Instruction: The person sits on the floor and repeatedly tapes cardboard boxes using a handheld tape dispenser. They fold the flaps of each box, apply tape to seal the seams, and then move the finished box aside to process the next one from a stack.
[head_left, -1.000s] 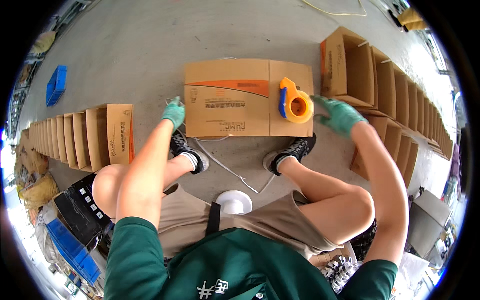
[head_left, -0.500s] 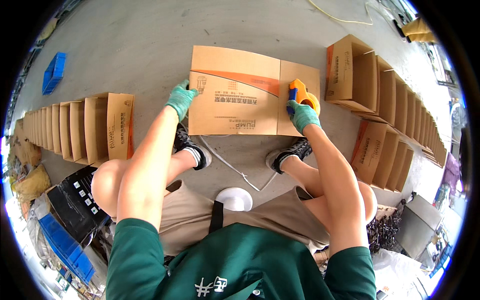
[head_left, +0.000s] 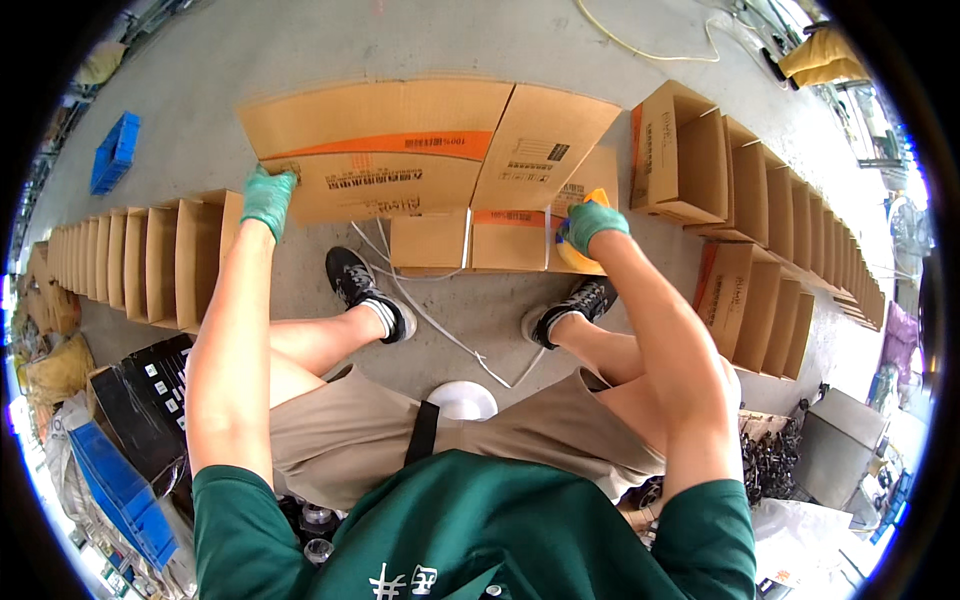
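Note:
My left hand [head_left: 268, 203], in a green glove, grips the left end of a brown cardboard carton [head_left: 390, 125]. The carton is raised and tilted, partly unfolded, with an orange band along its side. Below it lies more flattened cardboard [head_left: 428, 242], bound with white straps [head_left: 466, 238]. My right hand [head_left: 597, 222], gloved too, is closed around an orange-and-blue tape dispenser [head_left: 575, 258], held at the right end of the flat cardboard. My fingers hide part of the dispenser.
Opened cartons stand in a row at the left [head_left: 155, 255] and in two rows [head_left: 690, 165] at the right. A blue crate [head_left: 115, 155] lies far left. White cord [head_left: 430, 318] crosses the floor between my shoes, near a white round object [head_left: 465, 400].
My left hand has moved left, pulling up a carton that lay flat; it now stands partly unfolded. Strapped cardboard shows beneath. My right hand, with the tape dispenser, has shifted slightly left.

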